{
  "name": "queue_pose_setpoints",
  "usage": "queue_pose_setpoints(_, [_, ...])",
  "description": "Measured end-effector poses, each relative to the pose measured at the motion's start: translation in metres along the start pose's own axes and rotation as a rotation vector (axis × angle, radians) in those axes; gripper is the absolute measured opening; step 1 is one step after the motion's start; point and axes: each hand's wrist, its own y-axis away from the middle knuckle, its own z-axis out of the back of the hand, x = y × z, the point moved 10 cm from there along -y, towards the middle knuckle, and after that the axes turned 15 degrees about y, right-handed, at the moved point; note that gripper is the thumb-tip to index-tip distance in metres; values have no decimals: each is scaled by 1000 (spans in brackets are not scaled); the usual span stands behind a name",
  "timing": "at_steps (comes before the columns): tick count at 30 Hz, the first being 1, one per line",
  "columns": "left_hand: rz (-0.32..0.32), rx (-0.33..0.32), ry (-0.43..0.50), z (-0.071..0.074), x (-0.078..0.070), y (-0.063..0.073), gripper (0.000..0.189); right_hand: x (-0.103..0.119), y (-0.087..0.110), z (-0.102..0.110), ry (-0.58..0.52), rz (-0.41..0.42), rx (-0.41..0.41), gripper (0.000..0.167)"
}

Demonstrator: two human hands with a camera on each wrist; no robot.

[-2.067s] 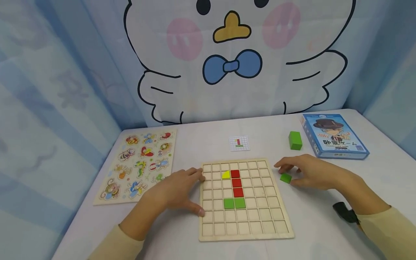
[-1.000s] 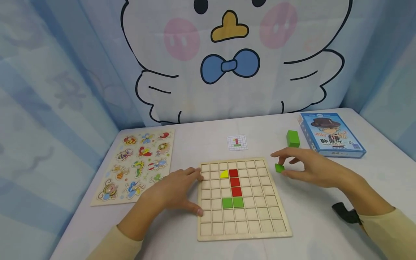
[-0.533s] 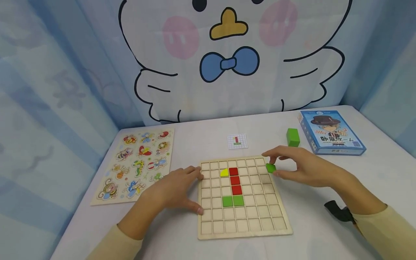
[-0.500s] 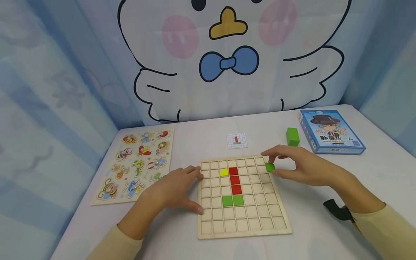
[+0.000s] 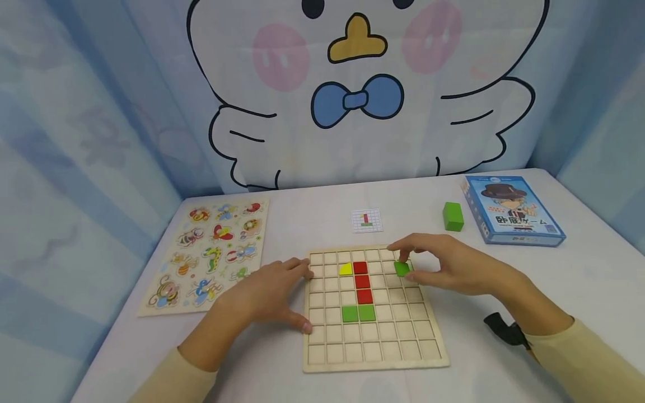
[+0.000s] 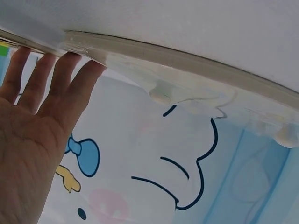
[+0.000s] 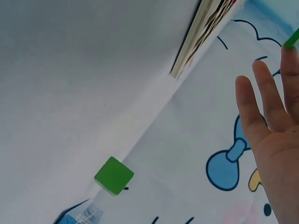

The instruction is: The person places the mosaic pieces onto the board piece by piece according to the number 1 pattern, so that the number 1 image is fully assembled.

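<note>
A wooden grid board [image 5: 375,370] lies at the middle of the table. Set in its squares are a yellow piece [image 5: 345,270] with a slanted side, a column of red square tiles [image 5: 363,281] and two green tiles [image 5: 358,313]. My right hand [image 5: 456,267] pinches another green tile [image 5: 402,268] between thumb and a finger over the board's upper right part. In the right wrist view only an edge of that tile shows at a fingertip. My left hand [image 5: 262,295] rests thumb and fingertips against the board's left edge, fingers extended.
Behind the board lies a small pattern card [image 5: 367,220]. A green block [image 5: 453,216] stands beside a blue game box [image 5: 515,210] at the back right. A sticker-like animal picture board [image 5: 206,254] lies left. A black pipe-shaped object [image 5: 505,330] is near the right forearm.
The right hand has carried the pinched green tile leftward from the table over the board's right edge, onto its upper right area. The left hand has stayed at the board's left edge.
</note>
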Motion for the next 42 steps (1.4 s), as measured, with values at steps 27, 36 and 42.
queue_pose_setpoints(27, [0,-3,-5,-1,-1,-1,101,24,-7,-28,-57,70,154,47])
queue_pose_setpoints(36, [-7,-8,-3,0,0,0,101,28,-8,-43,-60,45,233,46])
queue_pose_setpoints(42, [-4,3,-1,0,0,0,101,33,-8,-48,-83,53,249,45])
